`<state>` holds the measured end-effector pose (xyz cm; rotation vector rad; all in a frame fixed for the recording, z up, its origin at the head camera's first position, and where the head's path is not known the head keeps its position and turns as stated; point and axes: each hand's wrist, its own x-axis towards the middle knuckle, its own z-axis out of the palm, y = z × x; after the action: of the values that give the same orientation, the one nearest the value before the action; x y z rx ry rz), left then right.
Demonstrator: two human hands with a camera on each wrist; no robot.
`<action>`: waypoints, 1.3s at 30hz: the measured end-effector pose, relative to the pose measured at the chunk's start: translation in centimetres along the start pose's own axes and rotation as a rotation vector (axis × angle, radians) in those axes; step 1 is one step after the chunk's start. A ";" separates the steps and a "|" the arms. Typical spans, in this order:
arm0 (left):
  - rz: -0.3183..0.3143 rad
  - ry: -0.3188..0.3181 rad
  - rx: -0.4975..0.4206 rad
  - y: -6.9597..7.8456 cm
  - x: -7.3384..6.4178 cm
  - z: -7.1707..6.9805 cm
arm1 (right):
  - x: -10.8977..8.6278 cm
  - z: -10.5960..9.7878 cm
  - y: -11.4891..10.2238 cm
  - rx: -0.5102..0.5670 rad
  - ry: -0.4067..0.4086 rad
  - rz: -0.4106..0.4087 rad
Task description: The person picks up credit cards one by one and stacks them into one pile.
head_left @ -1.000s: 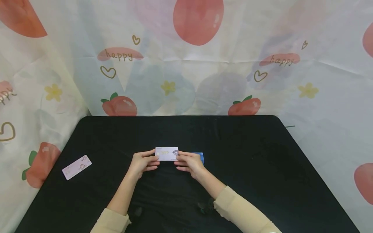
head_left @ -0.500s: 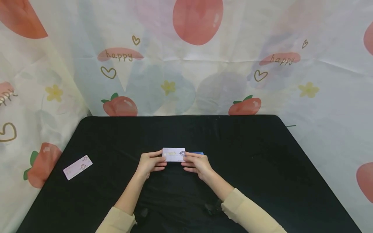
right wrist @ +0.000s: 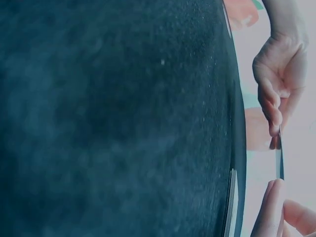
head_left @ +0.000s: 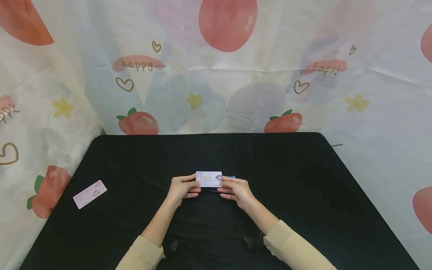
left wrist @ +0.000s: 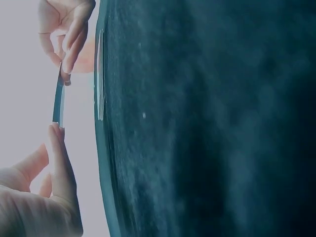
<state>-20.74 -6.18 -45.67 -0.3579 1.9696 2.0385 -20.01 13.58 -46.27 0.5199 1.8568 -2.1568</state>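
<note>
A white VIP card (head_left: pixel 209 179) with gold lettering and a diamond picture is held level between both hands. My left hand (head_left: pixel 182 190) pinches its left end between thumb and fingers, and my right hand (head_left: pixel 238 192) pinches the right end. Edge-on in the left wrist view, the card (left wrist: pixel 58 101) is raised above the table. Below and behind it lies a blue card (head_left: pixel 231 177), mostly covered by the white card and right hand in the head view. From the side, a thin stack of cards (right wrist: pixel 231 205) shows at that spot.
A pink card (head_left: pixel 90 194) with small drawings lies slantwise near the table's left edge. The table (head_left: pixel 303 210) wears a black cloth. A curtain (head_left: pixel 216 93) printed with fruit and hearts hangs behind and at the sides.
Both hands have carried the white card to the right, covering more of the blue card in the head view. Their grip on it looks the same.
</note>
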 end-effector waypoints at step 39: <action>-0.046 -0.074 0.043 -1.2 1.8 4.0 | 0.6 -3.5 0.1 -0.053 0.081 0.047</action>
<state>-21.90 -2.13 -47.35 -0.3111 1.9408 1.9493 -20.14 17.07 -47.07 0.6415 1.9179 -2.0797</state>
